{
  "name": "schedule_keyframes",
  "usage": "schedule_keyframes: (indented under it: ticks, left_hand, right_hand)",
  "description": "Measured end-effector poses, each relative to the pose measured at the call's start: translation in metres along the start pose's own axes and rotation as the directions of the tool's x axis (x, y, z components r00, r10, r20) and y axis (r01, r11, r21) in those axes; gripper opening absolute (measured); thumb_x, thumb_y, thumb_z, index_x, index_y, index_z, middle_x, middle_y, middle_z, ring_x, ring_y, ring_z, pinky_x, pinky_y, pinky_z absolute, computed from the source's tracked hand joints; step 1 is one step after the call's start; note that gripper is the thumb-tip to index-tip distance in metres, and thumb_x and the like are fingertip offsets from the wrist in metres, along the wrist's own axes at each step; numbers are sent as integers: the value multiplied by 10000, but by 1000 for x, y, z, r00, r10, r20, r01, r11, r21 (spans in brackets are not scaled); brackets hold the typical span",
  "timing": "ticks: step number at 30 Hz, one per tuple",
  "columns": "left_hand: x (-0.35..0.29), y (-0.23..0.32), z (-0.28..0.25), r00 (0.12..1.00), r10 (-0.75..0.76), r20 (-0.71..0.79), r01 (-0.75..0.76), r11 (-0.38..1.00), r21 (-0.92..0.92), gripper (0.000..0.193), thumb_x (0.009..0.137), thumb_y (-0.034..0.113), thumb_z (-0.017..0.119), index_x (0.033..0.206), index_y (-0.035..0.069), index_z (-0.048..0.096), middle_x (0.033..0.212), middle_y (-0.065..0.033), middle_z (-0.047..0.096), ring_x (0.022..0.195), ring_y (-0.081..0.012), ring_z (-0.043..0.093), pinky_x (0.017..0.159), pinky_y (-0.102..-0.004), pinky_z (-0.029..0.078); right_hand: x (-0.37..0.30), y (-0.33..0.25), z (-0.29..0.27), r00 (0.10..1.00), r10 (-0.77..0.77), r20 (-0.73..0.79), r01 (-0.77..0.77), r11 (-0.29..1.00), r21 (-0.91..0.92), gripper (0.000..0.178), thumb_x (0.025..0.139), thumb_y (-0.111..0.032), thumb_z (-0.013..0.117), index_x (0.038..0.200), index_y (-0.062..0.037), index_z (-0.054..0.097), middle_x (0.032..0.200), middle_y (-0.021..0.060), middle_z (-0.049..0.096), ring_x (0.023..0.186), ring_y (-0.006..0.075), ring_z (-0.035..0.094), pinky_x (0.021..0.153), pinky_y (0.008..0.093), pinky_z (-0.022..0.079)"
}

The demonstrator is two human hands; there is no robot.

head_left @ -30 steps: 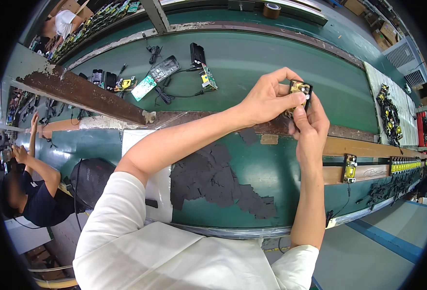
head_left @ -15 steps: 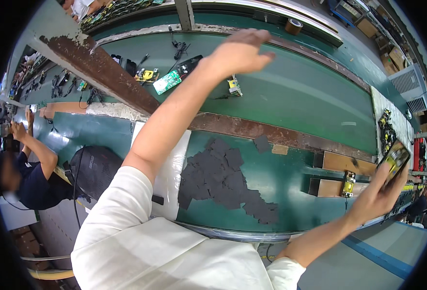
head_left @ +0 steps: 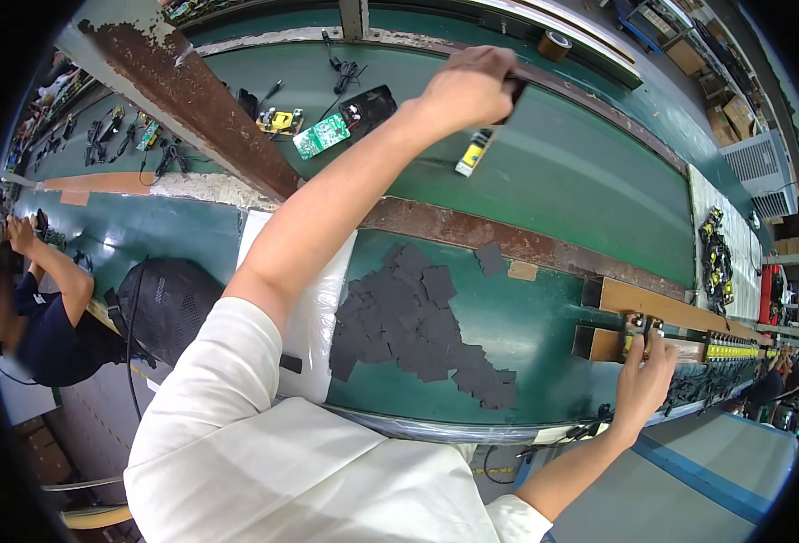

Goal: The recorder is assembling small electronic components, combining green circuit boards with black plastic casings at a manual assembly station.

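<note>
My left hand [head_left: 473, 89] reaches far out over the green belt, its fingers closed on a dark thing [head_left: 513, 98] that is mostly hidden. Just below it sits a small circuit board with a yellow part [head_left: 474, 154]; I cannot tell whether the two touch. At the right, my right hand [head_left: 645, 378] pinches a small circuit board [head_left: 635, 328] with yellow and dark parts, at the near ends of two brown channels [head_left: 612, 294]. A row of yellow-topped boards [head_left: 730, 347] stands along the nearer channel.
A heap of dark grey square pads [head_left: 399, 317] lies on the green bench. Further left on the belt are a green circuit board [head_left: 321, 136], a black case [head_left: 368, 110] and cables. A rusty post [head_left: 227, 118] slants across. A co-worker's arm [head_left: 60, 271] shows at far left.
My right hand has moved left and nearer, bringing a board to the channel ends. My left hand has shifted slightly right, and its fingers have closed on the dark thing.
</note>
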State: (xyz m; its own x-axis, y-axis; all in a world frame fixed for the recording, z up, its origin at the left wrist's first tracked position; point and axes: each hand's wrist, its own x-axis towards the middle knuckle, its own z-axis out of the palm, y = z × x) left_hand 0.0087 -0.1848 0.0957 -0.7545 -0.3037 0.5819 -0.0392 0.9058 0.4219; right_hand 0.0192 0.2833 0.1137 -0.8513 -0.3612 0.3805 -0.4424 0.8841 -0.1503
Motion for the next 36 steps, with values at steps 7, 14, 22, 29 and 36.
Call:
schedule_keyframes:
  ticks: [7, 14, 22, 29, 36]
  left_hand:
    - [-6, 94, -2, 992, -111, -64, -27, 308, -951, 253, 947, 215, 720, 966, -23, 636, 847, -180, 713, 840, -335, 764, 768, -401, 600]
    - [-29, 54, 45, 835, -243, 494, 541, 532, -651, 264, 1016, 152, 678, 1181, -35, 590, 897, -138, 741, 741, -196, 757, 596, -281, 581]
    - [-41, 67, 53, 626, -142, 767, 769, -51, -637, 356, 1012, -11, 579, 1365, -22, 535, 1032, -143, 757, 774, -218, 774, 580, -278, 580]
    - [-59, 125, 28, 643, 52, 764, 735, 236, -635, 322, 1054, 93, 635, 1353, 10, 549, 1085, -142, 761, 767, -185, 778, 558, -240, 548]
    - [-50, 125, 10, 579, 255, 775, 697, 338, -632, 289, 1066, 202, 681, 1279, 31, 585, 985, -96, 767, 667, -145, 745, 534, -257, 516]
  right_hand:
    - [31, -132, 34, 888, -362, 283, 224, 879, 421, 302, 970, -172, 740, 1221, -10, 690, 1027, 186, 675, 950, 407, 684, 832, 468, 548]
    - [34, -193, 99, 784, -501, 366, 290, 817, 499, 250, 940, -67, 728, 1185, -42, 685, 958, 181, 667, 803, 404, 706, 708, 483, 558]
    - [68, -132, 72, 882, -3, 472, -433, 396, 810, 111, 1042, -107, 683, 1110, -24, 709, 818, 4, 687, 564, 78, 616, 458, 196, 389]
    - [77, -105, 93, 978, 138, 154, -195, 372, 908, 174, 1048, -186, 723, 1066, -14, 724, 824, -11, 667, 601, 53, 571, 477, 200, 383]
    - [96, -74, 82, 968, 83, -236, 158, 530, 833, 222, 1064, -217, 697, 1050, 2, 729, 883, -1, 667, 698, 44, 568, 552, 221, 434]
